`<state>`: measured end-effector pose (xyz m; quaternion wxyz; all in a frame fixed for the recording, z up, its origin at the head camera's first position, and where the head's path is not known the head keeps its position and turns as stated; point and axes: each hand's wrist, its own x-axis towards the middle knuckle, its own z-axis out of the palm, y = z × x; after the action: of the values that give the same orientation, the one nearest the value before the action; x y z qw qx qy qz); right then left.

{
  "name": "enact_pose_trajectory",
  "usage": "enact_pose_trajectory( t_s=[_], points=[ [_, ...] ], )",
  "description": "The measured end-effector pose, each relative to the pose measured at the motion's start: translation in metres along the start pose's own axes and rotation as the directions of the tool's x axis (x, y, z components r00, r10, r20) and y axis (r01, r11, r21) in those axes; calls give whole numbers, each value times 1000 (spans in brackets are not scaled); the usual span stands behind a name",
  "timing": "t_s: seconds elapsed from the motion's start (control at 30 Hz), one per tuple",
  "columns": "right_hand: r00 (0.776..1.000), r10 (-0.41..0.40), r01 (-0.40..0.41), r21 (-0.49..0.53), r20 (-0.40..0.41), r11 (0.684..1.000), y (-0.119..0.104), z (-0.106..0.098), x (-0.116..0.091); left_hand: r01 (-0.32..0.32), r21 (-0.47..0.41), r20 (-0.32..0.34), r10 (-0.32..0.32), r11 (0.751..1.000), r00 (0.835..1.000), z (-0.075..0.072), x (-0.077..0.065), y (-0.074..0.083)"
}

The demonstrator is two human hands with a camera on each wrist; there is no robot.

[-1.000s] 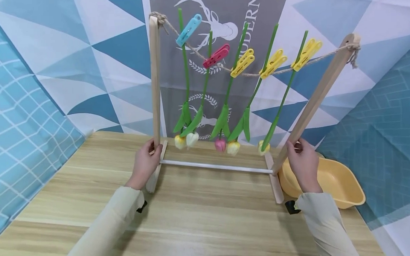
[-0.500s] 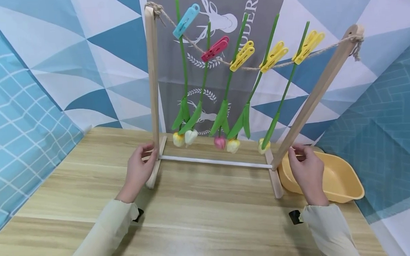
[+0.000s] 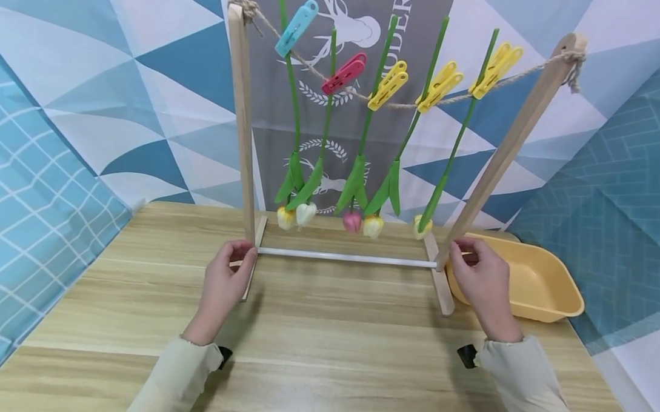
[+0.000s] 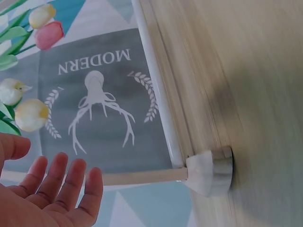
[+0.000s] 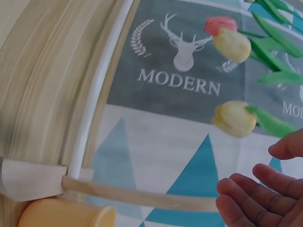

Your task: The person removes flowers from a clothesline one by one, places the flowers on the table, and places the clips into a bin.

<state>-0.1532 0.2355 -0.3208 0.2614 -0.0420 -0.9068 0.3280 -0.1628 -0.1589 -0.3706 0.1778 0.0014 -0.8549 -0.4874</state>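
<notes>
My left hand (image 3: 227, 276) is at the foot of the left wooden post (image 3: 243, 124), thumb and fingers apart in the left wrist view. My right hand (image 3: 482, 279) is beside the foot of the right wooden post (image 3: 515, 139), likewise with thumb and fingers apart. A twine (image 3: 543, 68) sags between the post tops. Clipped along it are a blue clothespin (image 3: 296, 28), a red clothespin (image 3: 344, 74) and several yellow clothespins (image 3: 388, 86). Each pins a tulip stem, heads down, among them a pink tulip (image 3: 352, 221) and a white tulip (image 3: 306, 214).
A white rod (image 3: 345, 257) joins the posts low down, by flat wooden feet (image 3: 442, 292). A yellow basin (image 3: 534, 277) stands right of the rack on the wood-grain table (image 3: 335, 363). Behind hangs a patterned cloth (image 3: 194, 71) with triangles and deer heads.
Both hands have come down the posts toward the feet. Their fingers were at the posts a second ago and have since loosened. The rack sits slightly higher in the view.
</notes>
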Motion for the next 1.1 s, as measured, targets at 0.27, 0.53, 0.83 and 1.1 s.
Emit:
enact_pose_trajectory(
  t_s=[0.27, 0.53, 0.83, 1.1],
  points=[
    [998, -65, 64, 20, 23, 998, -16, -1, -7, -2, -18, 7, 2, 1000, 1000, 2, -7, 11],
    [996, -75, 72, 49, 57, 996, -30, 0, -14, -13, -45, 17, 14, 999, 1000, 3, -9, 21],
    [985, -161, 156, 79, 64, 985, -43, 8, -20, -36, -54, 4, 37, 998, 999, 4, -8, 27],
    [979, -176, 164, 115, 100, 980, -59, 13, -21, -82, -66, -10, 82, 994, 997, 3, -7, 31]
  ],
)
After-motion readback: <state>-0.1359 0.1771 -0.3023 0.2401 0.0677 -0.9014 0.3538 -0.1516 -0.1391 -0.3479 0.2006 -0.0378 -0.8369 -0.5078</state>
